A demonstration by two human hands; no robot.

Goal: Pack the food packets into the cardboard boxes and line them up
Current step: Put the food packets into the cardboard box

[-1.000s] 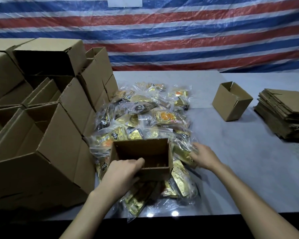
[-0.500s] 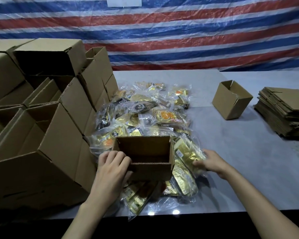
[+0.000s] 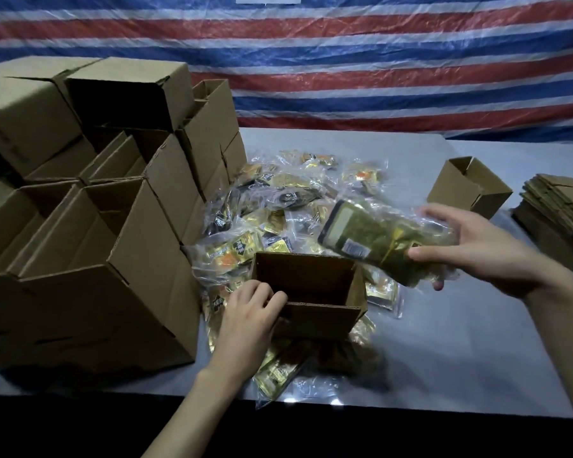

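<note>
Hanging tilted above the right rim of the box (image 3: pixel 318 320), the packet (image 3: pixel 374 238) is a clear bag of gold-green sachets, held clear of the cardboard. The right hand (image 3: pixel 477 247) grips its right end, thumb across the near face and fingers curled round the far side. The bag is blurred, so its label cannot be read.

The box stands upright and open-topped on the near part of the pile (image 3: pixel 278 209), its inside dark and seemingly empty. The left hand (image 3: pixel 248 312) holds it at the left near corner, fingers curled over the rim into the opening.

The pile, many clear bags of gold and orange sachets, spreads across the table (image 3: pixel 460 342) from the near edge toward the middle, with some bags pinned under the box. Touching the pile's left side is a stack (image 3: pixel 139 269) of open boxes, heaped in at least 2 layers, mouths facing up and sideways.

Well apart on the right, 1 spare box (image 3: pixel 470 190) sits with its top open. Near it, at the frame's edge, lies a bundle of flats (image 3: pixel 559 216). A red, white and blue striped tarp (image 3: pixel 344 77) hangs behind the table.
</note>
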